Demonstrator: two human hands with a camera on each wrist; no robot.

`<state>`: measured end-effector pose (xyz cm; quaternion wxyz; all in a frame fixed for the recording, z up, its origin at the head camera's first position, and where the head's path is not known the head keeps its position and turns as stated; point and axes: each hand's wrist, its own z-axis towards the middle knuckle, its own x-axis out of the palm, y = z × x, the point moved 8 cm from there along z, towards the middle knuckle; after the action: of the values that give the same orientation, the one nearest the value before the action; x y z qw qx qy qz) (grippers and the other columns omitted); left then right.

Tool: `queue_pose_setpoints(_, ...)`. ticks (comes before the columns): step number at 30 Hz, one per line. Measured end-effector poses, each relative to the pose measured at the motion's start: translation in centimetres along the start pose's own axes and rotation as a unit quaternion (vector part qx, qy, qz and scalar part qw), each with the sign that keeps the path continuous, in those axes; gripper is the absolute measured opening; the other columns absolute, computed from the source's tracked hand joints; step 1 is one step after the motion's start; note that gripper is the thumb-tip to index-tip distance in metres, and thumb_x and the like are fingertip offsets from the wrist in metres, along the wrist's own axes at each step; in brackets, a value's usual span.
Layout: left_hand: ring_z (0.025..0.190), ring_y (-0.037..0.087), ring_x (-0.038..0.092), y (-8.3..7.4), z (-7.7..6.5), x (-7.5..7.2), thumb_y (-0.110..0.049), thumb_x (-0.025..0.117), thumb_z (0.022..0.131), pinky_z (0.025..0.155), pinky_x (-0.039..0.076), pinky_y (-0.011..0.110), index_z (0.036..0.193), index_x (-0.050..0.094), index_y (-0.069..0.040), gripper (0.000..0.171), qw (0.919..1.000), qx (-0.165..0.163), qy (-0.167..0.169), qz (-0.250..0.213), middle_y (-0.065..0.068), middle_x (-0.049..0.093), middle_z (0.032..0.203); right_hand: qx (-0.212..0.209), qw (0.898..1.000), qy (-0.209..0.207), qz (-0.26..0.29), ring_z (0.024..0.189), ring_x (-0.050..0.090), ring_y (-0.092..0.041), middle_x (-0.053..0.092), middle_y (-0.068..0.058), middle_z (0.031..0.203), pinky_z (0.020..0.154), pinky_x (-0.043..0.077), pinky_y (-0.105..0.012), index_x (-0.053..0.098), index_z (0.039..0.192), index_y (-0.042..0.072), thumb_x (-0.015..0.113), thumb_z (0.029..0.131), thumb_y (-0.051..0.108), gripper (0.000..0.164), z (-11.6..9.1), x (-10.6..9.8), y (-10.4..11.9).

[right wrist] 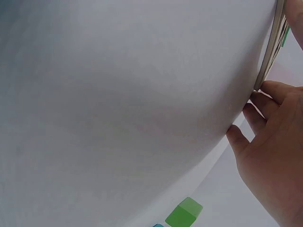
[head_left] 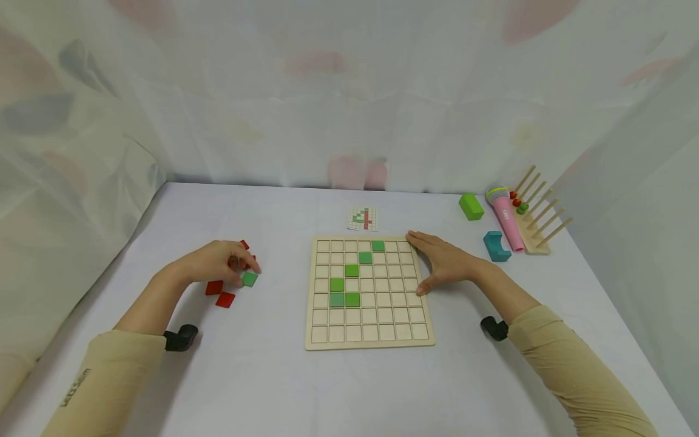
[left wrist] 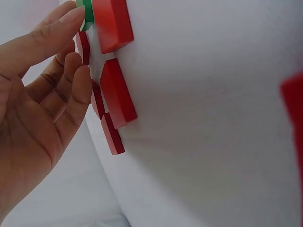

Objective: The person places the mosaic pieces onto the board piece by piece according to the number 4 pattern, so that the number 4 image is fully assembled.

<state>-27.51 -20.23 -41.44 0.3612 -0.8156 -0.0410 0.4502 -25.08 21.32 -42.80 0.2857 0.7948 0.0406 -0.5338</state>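
Observation:
My left hand (head_left: 210, 262) is at the left of the table, its thumb and index finger pinching a green square tile (head_left: 250, 279) at its edges. In the left wrist view the thumb tip lies against that green tile (left wrist: 87, 15). Several red tiles (head_left: 225, 300) lie around and under this hand, some partly hidden by it. A wooden grid board (head_left: 371, 346) lies mid-table, with several green tiles (head_left: 352, 299) in its squares. My right hand (head_left: 445, 261) spreads along the board's right edge, thumb and fingertips touching the rim.
Behind the board lies a small pattern card (head_left: 363, 218) with a green and red design. At the back right are a green block (head_left: 471, 207), a teal curved block (head_left: 496, 246), a pink toy microphone (head_left: 508, 221) and a wooden peg stand (head_left: 537, 247).

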Motion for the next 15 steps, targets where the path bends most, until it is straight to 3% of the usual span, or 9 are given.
queue_pose_setpoints(15, 0.098, 0.021, 0.056, -0.61, 0.35, 0.42, -0.005, 0.077, 0.08, 0.078, 0.052, 0.024, 0.102, 0.075, -0.016, 0.024, 0.9998, 0.016, 0.006, 0.014, 0.007, 0.064, 0.1, -0.002, 1.0, -0.003, -0.006, 0.155, 0.015, -0.038, 0.016, -0.016, 0.166, 0.122, 0.02, -0.059, 0.017, 0.157, 0.003, 0.084, 0.064, 0.057, 0.127, 0.05, 0.02, -0.1)
